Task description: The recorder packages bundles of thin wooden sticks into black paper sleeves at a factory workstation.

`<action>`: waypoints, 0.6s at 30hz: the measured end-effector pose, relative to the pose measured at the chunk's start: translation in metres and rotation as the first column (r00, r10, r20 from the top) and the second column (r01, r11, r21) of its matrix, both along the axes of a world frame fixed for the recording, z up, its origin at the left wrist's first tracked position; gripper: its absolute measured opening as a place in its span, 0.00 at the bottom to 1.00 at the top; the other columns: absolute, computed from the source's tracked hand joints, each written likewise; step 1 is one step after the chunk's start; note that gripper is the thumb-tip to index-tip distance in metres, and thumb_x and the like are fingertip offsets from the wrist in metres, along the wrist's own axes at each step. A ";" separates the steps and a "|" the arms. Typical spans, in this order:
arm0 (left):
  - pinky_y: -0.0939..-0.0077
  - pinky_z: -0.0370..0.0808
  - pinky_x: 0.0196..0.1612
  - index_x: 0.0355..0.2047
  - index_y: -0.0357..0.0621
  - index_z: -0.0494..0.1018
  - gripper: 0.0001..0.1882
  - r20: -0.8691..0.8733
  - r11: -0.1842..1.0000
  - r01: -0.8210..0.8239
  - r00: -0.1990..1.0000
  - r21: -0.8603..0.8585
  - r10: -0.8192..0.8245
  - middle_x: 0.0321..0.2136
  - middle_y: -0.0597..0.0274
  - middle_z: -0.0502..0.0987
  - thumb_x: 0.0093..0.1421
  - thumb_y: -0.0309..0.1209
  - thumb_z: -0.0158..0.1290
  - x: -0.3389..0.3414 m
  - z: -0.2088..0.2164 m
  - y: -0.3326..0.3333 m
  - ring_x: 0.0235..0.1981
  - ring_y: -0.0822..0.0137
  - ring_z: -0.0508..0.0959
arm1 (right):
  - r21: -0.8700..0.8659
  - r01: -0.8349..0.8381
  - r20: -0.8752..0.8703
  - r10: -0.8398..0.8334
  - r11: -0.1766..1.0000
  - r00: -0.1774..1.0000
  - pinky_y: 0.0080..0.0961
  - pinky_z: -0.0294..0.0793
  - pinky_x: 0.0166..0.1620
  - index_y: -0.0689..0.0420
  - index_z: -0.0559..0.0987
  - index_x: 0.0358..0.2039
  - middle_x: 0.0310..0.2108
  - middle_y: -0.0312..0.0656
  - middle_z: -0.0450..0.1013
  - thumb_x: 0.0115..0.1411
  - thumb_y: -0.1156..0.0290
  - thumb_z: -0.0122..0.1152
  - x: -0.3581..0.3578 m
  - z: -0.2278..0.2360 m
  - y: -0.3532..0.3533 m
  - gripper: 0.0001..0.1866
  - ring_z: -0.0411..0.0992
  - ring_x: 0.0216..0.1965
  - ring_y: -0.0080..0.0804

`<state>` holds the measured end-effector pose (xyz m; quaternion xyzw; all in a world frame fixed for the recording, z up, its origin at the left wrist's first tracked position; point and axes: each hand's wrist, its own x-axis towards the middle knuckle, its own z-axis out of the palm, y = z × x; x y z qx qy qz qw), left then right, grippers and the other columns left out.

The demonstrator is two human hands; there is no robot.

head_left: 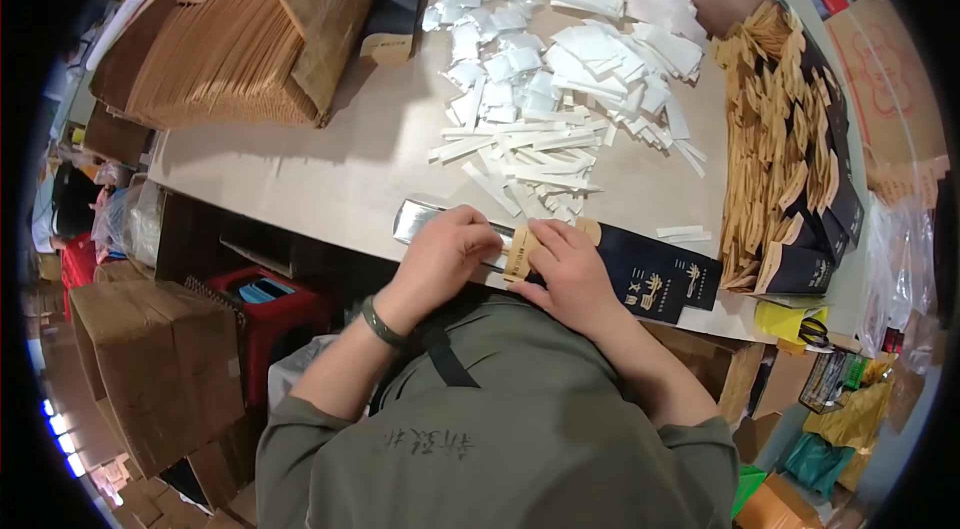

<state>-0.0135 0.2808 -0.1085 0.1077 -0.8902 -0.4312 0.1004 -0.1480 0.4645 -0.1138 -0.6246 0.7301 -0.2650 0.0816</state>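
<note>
At the table's near edge, my left hand (447,251) has its fingers curled together over a silvery flat packet (415,219); whatever its fingertips pinch is hidden. My right hand (570,267) grips the tan kraft end of a paper bag (521,255), its fingers bent over that end and its thumb at the near side. The two hands almost meet there. Flat dark-blue paper bags (650,274) with gold and white print lie right of my right hand, partly under it. Just beyond the hands is a heap of thin white strips (545,154).
Farther back lie small clear-white sachets (490,19) and white paper packets (610,59). A carton (335,9) of upright brown sheets stands at far left, beside a dark box (398,4). Folded kraft bags (770,159) pile up right. A red stool (270,304) stands lower left.
</note>
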 end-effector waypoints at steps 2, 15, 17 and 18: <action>0.72 0.75 0.37 0.34 0.40 0.79 0.07 -0.088 0.997 -0.025 0.996 -0.069 0.019 0.34 0.57 0.76 0.53 0.25 0.63 0.003 -0.007 -0.003 0.35 0.62 0.78 | 0.047 0.102 -0.025 -0.101 0.994 0.995 0.44 0.66 0.58 0.62 0.75 0.33 0.56 0.53 0.68 0.45 0.60 0.74 0.003 0.007 -0.001 0.22 0.65 0.58 0.53; 0.62 0.73 0.47 0.53 0.40 0.69 0.35 -0.142 0.885 0.028 0.984 -0.465 -0.106 0.35 0.52 0.76 0.44 0.33 0.69 -0.004 0.036 0.000 0.39 0.51 0.77 | -0.091 0.090 0.045 -0.086 0.992 0.995 0.44 0.73 0.49 0.49 0.78 0.47 0.47 0.53 0.71 0.42 0.69 0.70 0.000 0.011 0.016 0.27 0.72 0.48 0.52; 0.60 0.73 0.43 0.44 0.41 0.71 0.31 -0.043 0.794 0.113 0.984 -0.598 -0.173 0.31 0.55 0.75 0.38 0.34 0.70 -0.001 0.026 -0.016 0.36 0.51 0.76 | -0.170 0.003 0.003 -0.002 0.985 1.000 0.40 0.75 0.36 0.53 0.76 0.34 0.33 0.47 0.70 0.43 0.71 0.65 0.008 0.024 0.000 0.15 0.73 0.35 0.47; 0.60 0.73 0.40 0.39 0.42 0.72 0.28 0.033 0.778 0.148 0.986 -0.610 -0.161 0.29 0.56 0.74 0.36 0.33 0.70 0.001 0.012 -0.024 0.34 0.52 0.76 | -0.259 -0.045 -0.075 0.026 0.965 0.997 0.39 0.74 0.31 0.55 0.73 0.27 0.29 0.46 0.67 0.45 0.71 0.62 0.007 0.034 -0.007 0.09 0.72 0.31 0.46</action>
